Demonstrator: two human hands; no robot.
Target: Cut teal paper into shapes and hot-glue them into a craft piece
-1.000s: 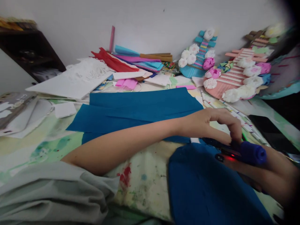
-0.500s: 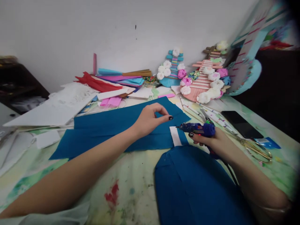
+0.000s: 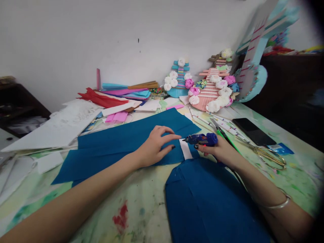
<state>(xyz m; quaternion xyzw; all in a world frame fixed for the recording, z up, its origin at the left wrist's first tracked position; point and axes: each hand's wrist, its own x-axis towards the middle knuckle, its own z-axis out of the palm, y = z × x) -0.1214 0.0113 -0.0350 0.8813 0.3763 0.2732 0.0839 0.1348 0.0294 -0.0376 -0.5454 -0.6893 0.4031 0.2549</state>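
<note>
My right hand (image 3: 222, 150) is closed round a dark blue hot glue gun (image 3: 202, 139). The gun's nozzle is at the top end of a white strip (image 3: 186, 149); whether it touches cannot be told. This strip forms the neck of a flat, rounded piece covered in dark blue paper (image 3: 210, 199), close to me. My left hand (image 3: 157, 145) is open, thumb and fingers apart, with one fingertip near the nozzle and the strip's upper end. Beneath that hand lies a large sheet of blue crepe paper (image 3: 106, 141), which reaches under the strip.
Gold-handled scissors (image 3: 272, 157), a green cutter (image 3: 229, 136), a black phone (image 3: 253, 131) and striped sticks (image 3: 202, 119) lie right. Flower-decorated guitar shapes (image 3: 210, 92) stand at the back. Folded coloured paper (image 3: 121, 94) and white boards (image 3: 53, 126) lie left.
My left hand has opened from a near pinch, its finger now reaching toward the strip. The glue gun stays at the strip's top. The view has shifted slightly.
</note>
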